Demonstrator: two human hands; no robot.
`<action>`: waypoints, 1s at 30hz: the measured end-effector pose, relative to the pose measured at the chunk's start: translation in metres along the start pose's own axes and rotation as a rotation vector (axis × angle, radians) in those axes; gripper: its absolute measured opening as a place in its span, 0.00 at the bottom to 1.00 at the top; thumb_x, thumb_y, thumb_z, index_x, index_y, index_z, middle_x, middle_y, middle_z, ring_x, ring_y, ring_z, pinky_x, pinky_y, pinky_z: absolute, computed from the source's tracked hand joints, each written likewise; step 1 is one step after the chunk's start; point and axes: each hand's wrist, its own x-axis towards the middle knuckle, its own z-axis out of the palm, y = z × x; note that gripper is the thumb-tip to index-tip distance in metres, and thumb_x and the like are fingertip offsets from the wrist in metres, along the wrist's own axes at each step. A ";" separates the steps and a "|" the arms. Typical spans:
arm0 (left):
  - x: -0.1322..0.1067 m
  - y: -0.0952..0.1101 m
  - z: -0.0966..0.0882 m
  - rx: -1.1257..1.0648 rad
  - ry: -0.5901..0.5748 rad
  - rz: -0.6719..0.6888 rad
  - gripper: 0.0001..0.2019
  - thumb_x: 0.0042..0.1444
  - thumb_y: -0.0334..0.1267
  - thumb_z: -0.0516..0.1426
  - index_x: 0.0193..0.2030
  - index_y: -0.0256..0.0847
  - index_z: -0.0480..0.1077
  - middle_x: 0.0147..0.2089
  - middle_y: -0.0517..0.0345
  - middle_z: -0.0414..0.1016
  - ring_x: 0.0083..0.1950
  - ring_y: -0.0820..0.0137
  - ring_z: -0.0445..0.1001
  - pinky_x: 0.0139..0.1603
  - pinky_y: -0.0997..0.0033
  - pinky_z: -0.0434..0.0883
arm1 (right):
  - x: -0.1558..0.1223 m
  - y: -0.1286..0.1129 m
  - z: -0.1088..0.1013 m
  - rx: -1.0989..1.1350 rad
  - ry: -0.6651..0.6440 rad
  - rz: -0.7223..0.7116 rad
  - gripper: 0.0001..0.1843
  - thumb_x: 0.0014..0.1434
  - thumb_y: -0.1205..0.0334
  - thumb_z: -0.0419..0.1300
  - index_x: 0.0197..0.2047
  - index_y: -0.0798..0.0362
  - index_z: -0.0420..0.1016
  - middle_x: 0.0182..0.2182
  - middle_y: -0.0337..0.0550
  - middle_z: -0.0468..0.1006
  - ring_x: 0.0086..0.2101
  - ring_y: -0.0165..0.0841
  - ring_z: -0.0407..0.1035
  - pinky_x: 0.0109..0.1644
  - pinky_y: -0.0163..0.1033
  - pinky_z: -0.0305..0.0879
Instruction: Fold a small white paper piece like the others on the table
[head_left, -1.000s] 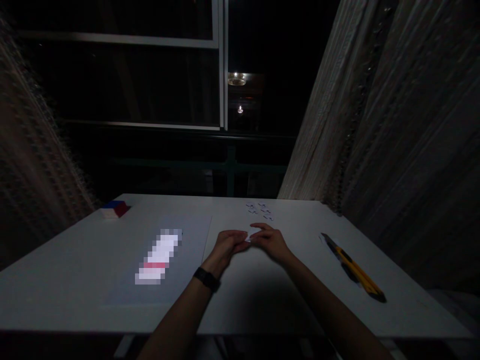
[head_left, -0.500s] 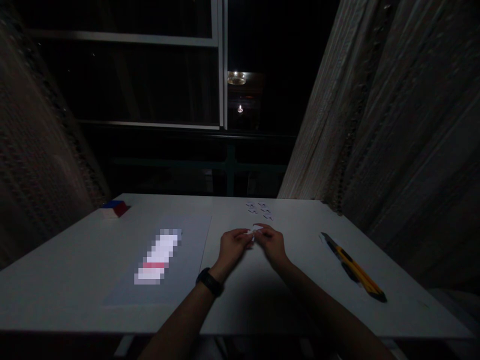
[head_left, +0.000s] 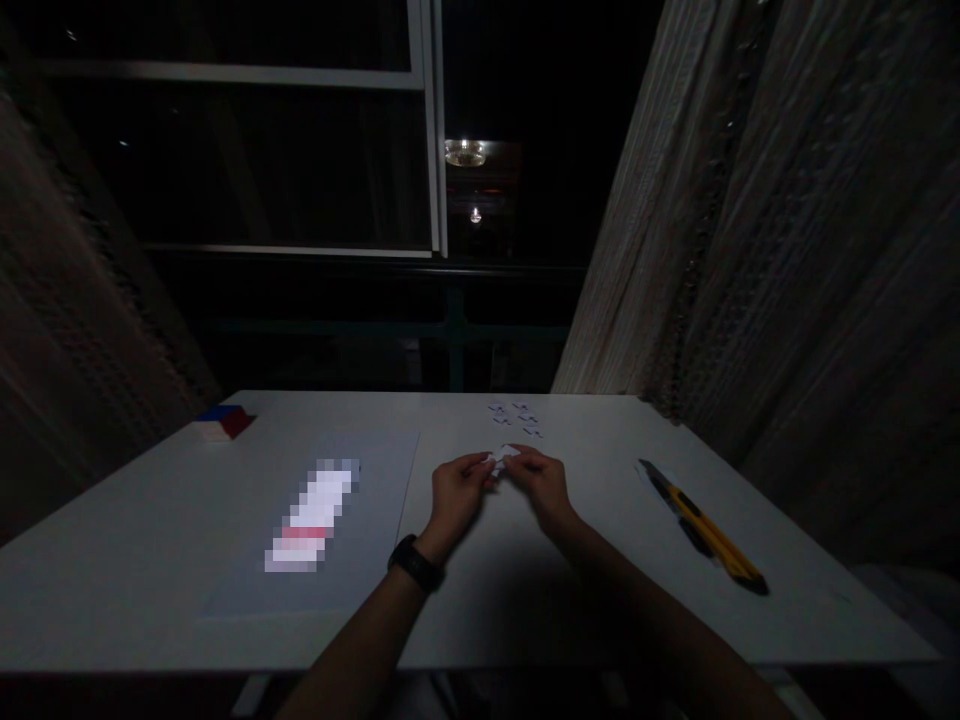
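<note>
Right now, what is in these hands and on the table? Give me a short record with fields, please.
Left hand: pinching a small white piece; black wristband on its wrist
Right hand: pinching white material too; whether one piece or two is unclear
Beyond the hands: small marked pieces in a cluster
Right of the hands: yellow and black knife, lying on the table
Left of the hands: pale sheet with a blurred bright patch
Far left: blue and red block
Light: dim
</note>
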 end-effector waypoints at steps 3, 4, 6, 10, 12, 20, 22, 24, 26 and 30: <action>0.000 0.001 -0.001 -0.027 0.013 -0.012 0.16 0.40 0.40 0.62 0.35 0.30 0.74 0.28 0.48 0.77 0.26 0.69 0.74 0.27 0.73 0.71 | 0.000 -0.001 0.002 0.006 0.013 0.020 0.08 0.41 0.57 0.65 0.22 0.52 0.77 0.37 0.45 0.76 0.38 0.39 0.69 0.45 0.43 0.62; 0.000 0.002 -0.001 -0.048 0.014 -0.024 0.16 0.40 0.40 0.62 0.35 0.30 0.74 0.27 0.48 0.77 0.25 0.69 0.74 0.26 0.73 0.71 | -0.001 -0.002 0.002 0.006 0.014 0.018 0.08 0.41 0.57 0.65 0.22 0.53 0.77 0.36 0.45 0.76 0.38 0.39 0.69 0.45 0.43 0.62; 0.000 0.003 -0.001 -0.097 0.014 -0.052 0.16 0.38 0.39 0.63 0.34 0.29 0.74 0.26 0.48 0.76 0.25 0.70 0.73 0.26 0.73 0.71 | -0.001 -0.004 0.003 0.000 0.011 0.009 0.08 0.41 0.57 0.64 0.22 0.53 0.76 0.36 0.46 0.76 0.37 0.38 0.70 0.43 0.43 0.64; -0.001 0.002 -0.001 -0.185 -0.015 -0.114 0.16 0.37 0.38 0.64 0.32 0.30 0.72 0.25 0.50 0.75 0.25 0.70 0.73 0.26 0.73 0.71 | -0.003 -0.007 0.005 -0.019 0.005 0.008 0.08 0.43 0.57 0.63 0.24 0.53 0.74 0.35 0.46 0.76 0.34 0.36 0.70 0.39 0.42 0.65; -0.001 0.001 -0.001 -0.217 -0.058 -0.142 0.17 0.36 0.39 0.65 0.33 0.30 0.72 0.25 0.50 0.75 0.26 0.68 0.74 0.28 0.71 0.72 | -0.003 -0.008 0.004 -0.021 0.014 -0.006 0.08 0.44 0.57 0.62 0.23 0.53 0.73 0.36 0.46 0.76 0.34 0.36 0.70 0.39 0.42 0.65; -0.001 -0.002 -0.002 -0.227 -0.236 -0.239 0.19 0.42 0.46 0.61 0.35 0.31 0.68 0.31 0.46 0.75 0.29 0.65 0.75 0.29 0.67 0.73 | 0.002 -0.009 -0.007 -0.049 -0.069 -0.086 0.06 0.44 0.61 0.62 0.21 0.53 0.72 0.36 0.45 0.74 0.36 0.36 0.68 0.39 0.41 0.63; -0.001 -0.002 -0.005 -0.190 -0.304 -0.271 0.20 0.44 0.48 0.60 0.34 0.30 0.68 0.32 0.43 0.75 0.30 0.64 0.75 0.25 0.71 0.71 | 0.003 -0.013 -0.008 -0.067 -0.124 -0.101 0.06 0.44 0.61 0.62 0.21 0.53 0.73 0.36 0.45 0.74 0.36 0.36 0.68 0.39 0.41 0.63; -0.001 -0.003 -0.007 -0.158 -0.382 -0.286 0.21 0.45 0.50 0.58 0.32 0.29 0.68 0.31 0.41 0.75 0.31 0.64 0.76 0.22 0.75 0.69 | 0.002 -0.017 -0.008 -0.089 -0.166 -0.119 0.06 0.44 0.60 0.62 0.20 0.53 0.73 0.36 0.45 0.74 0.37 0.36 0.68 0.39 0.41 0.63; -0.001 -0.003 -0.009 -0.132 -0.409 -0.281 0.21 0.45 0.50 0.58 0.31 0.29 0.69 0.29 0.40 0.75 0.32 0.62 0.76 0.20 0.77 0.67 | 0.002 -0.020 -0.008 -0.108 -0.184 -0.132 0.07 0.44 0.59 0.62 0.20 0.53 0.73 0.35 0.45 0.74 0.37 0.36 0.68 0.39 0.41 0.63; -0.002 -0.003 -0.005 -0.093 -0.318 -0.217 0.21 0.44 0.51 0.58 0.28 0.29 0.69 0.24 0.42 0.75 0.31 0.61 0.76 0.18 0.77 0.65 | 0.001 -0.017 -0.005 -0.148 -0.130 -0.143 0.08 0.46 0.59 0.61 0.21 0.53 0.71 0.37 0.45 0.73 0.38 0.36 0.67 0.40 0.41 0.63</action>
